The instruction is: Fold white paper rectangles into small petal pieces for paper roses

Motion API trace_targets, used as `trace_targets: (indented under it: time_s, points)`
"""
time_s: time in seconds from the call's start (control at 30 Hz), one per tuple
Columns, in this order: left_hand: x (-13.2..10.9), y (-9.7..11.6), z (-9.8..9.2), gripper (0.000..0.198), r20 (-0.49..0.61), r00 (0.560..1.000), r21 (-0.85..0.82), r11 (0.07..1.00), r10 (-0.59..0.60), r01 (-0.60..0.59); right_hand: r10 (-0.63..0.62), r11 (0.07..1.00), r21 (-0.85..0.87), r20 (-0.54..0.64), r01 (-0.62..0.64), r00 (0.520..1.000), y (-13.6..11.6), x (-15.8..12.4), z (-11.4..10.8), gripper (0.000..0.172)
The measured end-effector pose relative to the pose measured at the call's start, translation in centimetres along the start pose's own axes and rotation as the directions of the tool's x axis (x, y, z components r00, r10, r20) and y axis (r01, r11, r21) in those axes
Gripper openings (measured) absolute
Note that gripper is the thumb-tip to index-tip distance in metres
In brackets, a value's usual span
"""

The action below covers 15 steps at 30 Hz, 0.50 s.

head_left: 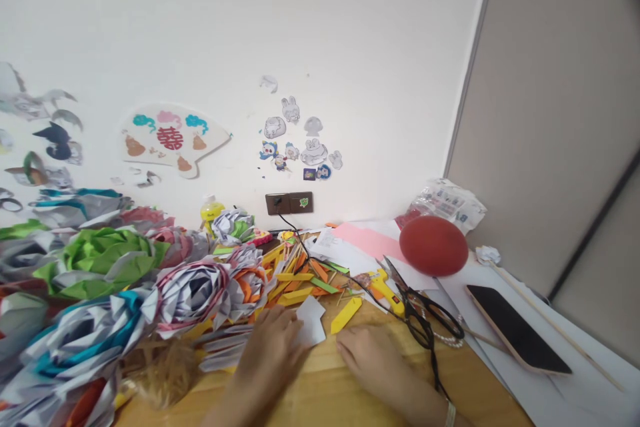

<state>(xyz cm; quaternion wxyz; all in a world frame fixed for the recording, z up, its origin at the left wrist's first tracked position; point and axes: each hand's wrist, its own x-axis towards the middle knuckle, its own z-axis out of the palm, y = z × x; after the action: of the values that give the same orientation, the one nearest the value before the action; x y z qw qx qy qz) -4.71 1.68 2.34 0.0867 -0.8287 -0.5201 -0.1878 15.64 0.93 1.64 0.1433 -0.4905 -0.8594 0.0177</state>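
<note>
My left hand [276,340] has its fingers and thumb on the left edge of a small folded white paper [312,321], gripping it just above the wooden table. My right hand [367,355] is curled low over the table, a little blurred. Whatever may be inside its fingers is hidden. Just beyond its fingertips lies a yellow folded paper strip [346,315], apart from the hand. More orange and yellow strips [295,295] are heaped behind the white paper. Grey-white folded strips [225,347] lie left of my left hand.
Large paper flowers [193,290] crowd the left side. To the right are a yellow glue gun [386,290] with its cord, black-handled scissors [425,320], a red oval object [433,245], a phone [517,328] and white sheets. A wall socket [289,203] is behind.
</note>
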Motion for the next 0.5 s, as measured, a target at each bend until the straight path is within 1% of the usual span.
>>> trace_targets:
  time_s: [0.03,0.1,0.2,0.3,0.37,0.43,0.5]
  points:
    - [-0.02,0.40,0.19,0.015,0.060,0.998,0.013,1.000,0.020,-0.021,0.004,1.000,-0.005,0.002,-0.004,1.000,-0.08,-0.02,-0.07,0.023]
    - [-0.06,0.74,0.51,0.014,0.151,0.988,0.049,0.999,0.008,-0.016,0.011,1.000,-0.019,0.015,-0.011,1.000,-0.25,-0.01,-0.25,0.023]
    - [-0.02,0.65,0.69,0.017,0.222,0.975,0.090,0.996,0.004,-0.025,0.030,0.999,-0.034,0.057,-0.028,0.998,-0.46,0.05,-0.52,0.022]
    - [0.07,0.58,0.55,0.025,0.242,0.970,0.114,0.993,-0.007,-0.022,0.046,0.999,-0.027,0.066,-0.044,0.997,-0.52,0.10,-0.59,0.021]
    - [0.08,0.62,0.41,0.027,0.245,0.968,0.114,0.993,-0.056,0.028,0.041,0.999,-0.014,0.070,-0.041,0.997,-0.49,0.10,-0.48,0.020]
    - [0.01,0.64,0.32,0.027,0.219,0.968,0.059,0.992,-0.122,0.112,0.040,0.999,-0.001,0.076,-0.040,0.996,-0.42,0.11,-0.30,0.021]
    - [-0.11,0.59,0.22,0.027,0.141,0.973,-0.071,0.978,-0.184,0.195,0.054,0.998,0.019,0.073,-0.055,0.996,-0.36,0.11,-0.16,0.022]
